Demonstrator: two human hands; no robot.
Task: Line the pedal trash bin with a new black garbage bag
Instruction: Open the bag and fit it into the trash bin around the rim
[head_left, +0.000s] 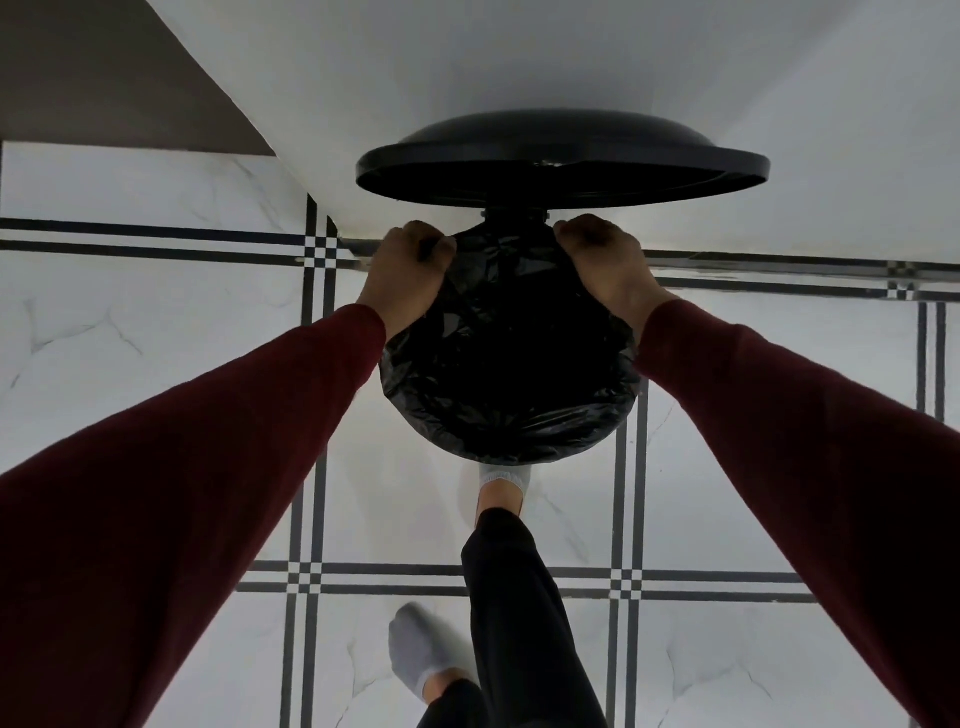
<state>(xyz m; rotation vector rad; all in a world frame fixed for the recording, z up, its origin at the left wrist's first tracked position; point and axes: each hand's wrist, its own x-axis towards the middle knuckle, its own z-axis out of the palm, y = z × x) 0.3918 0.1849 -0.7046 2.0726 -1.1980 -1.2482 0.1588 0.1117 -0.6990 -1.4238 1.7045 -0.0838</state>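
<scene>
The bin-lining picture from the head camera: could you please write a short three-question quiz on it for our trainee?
1. True or false: the lid is raised.
2. What does the left hand grip? A) the black bag B) the lid C) a sleeve
3. Which part of the person reaches under the front of the bin?

Key: 1 true. 2 A; the right hand grips the bag too, at the far rim. 3 A foot in a grey sock.

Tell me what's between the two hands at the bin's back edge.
In the head view, crinkled black bag spans from the left hand to the right hand, with the lid hinge just behind it.
</scene>
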